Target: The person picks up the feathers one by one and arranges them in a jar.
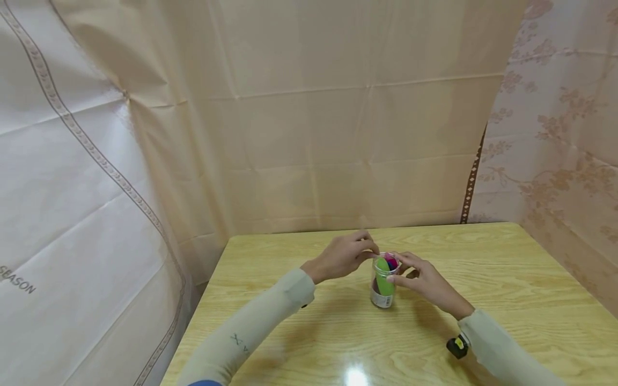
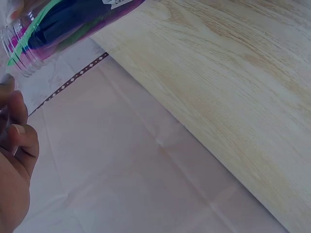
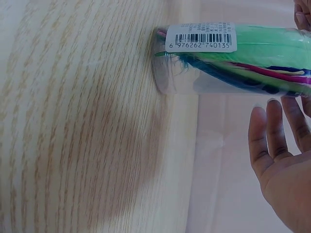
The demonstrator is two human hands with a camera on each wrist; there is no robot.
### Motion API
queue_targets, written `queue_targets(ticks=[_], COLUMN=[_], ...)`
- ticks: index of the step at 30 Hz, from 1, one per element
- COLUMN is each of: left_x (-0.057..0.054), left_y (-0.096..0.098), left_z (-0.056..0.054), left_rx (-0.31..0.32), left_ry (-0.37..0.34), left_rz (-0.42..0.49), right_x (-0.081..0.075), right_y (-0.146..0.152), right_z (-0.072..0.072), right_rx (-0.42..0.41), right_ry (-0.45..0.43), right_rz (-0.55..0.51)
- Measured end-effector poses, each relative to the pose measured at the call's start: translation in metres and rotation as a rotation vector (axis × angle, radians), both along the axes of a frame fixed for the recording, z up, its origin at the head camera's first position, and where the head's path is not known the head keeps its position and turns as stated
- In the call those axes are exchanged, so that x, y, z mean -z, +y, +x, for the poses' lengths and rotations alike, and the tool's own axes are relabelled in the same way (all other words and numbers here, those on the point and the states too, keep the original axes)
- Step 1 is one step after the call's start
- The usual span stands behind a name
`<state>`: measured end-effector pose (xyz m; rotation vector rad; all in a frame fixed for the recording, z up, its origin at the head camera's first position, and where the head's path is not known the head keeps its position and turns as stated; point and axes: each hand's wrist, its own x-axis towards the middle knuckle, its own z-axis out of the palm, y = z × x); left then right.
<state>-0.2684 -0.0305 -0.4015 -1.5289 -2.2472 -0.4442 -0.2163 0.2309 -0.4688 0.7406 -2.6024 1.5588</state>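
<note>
A clear plastic jar (image 1: pixel 381 301) stands upright on the table, its mouth uncovered. Inside it are colored feathers: a green feather (image 1: pixel 384 284), a dark blue feather (image 2: pixel 63 22) and a magenta feather (image 1: pixel 391 261). My right hand (image 1: pixel 429 281) holds the jar by its neck, thumb on the near side and fingers on the far side. At the left side of the mouth is my left hand (image 1: pixel 340 254), its fingers bent and their tips right at the rim; I cannot tell whether they pinch anything. A white barcode label (image 3: pixel 201 38) is stuck near the jar's base.
The wood-grain table (image 1: pixel 270 343) reaches back to a hanging beige sheet (image 1: pixel 338 134). A flower-patterned sheet (image 1: pixel 560 134) hangs on the right, a pale sheet (image 1: pixel 82 214) on the left. A small black device (image 1: pixel 456 347) sits at my right wrist.
</note>
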Motion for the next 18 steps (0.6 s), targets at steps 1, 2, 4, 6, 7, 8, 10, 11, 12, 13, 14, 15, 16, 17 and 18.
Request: queue_targets(ticks=[1, 2, 4, 6, 7, 8, 10, 11, 12, 13, 14, 15, 16, 17, 18], left_x=[0.0, 0.0, 0.0, 0.0, 0.0, 0.0, -0.002, -0.002, -0.002, -0.003, -0.004, -0.004, -0.005, -0.005, -0.005], left_y=[-0.001, -0.002, -0.005, -0.009, -0.012, -0.015, -0.022, -0.027, -0.031, -0.036, -0.042, -0.048, -0.054, -0.06, -0.067], left_z=[0.0, 0.001, 0.002, 0.002, 0.002, 0.002, 0.002, 0.001, 0.001, 0.0, 0.0, 0.0, 0.0, -0.001, -0.001], left_rx=[-0.007, -0.015, -0.041, -0.077, -0.099, -0.123, -0.171, -0.194, -0.215, -0.237, -0.26, -0.286, -0.312, -0.331, -0.355], left_ry=[-0.007, -0.013, -0.021, -0.022, -0.024, -0.024, -0.027, -0.025, -0.028, -0.032, -0.035, -0.04, -0.04, -0.039, -0.041], left_rz=[-0.001, -0.003, -0.009, -0.015, -0.013, -0.013, -0.013, -0.011, -0.009, -0.014, -0.023, -0.037, -0.053, -0.068, -0.089], right_x=[0.0, 0.0, 0.0, -0.001, -0.002, -0.003, -0.005, -0.006, -0.007, -0.007, -0.008, -0.009, -0.01, -0.011, -0.012], right_y=[0.0, 0.0, 0.0, 0.0, 0.0, 0.001, 0.002, 0.002, 0.003, 0.004, 0.005, 0.006, 0.008, 0.011, 0.014], right_z=[0.0, 0.0, 0.001, 0.002, 0.003, 0.003, 0.004, 0.004, 0.004, 0.004, 0.005, 0.005, 0.005, 0.004, 0.004], right_rx=[0.003, 0.005, 0.011, 0.019, 0.024, 0.027, 0.027, 0.025, 0.022, 0.019, 0.017, 0.015, 0.017, 0.022, 0.033], right_ry=[-0.001, 0.0, 0.0, -0.002, -0.003, -0.003, -0.003, -0.001, 0.0, 0.002, 0.005, 0.01, 0.015, 0.023, 0.034], right_rz=[0.002, 0.005, 0.012, 0.02, 0.023, 0.027, 0.035, 0.038, 0.041, 0.044, 0.049, 0.052, 0.057, 0.065, 0.078])
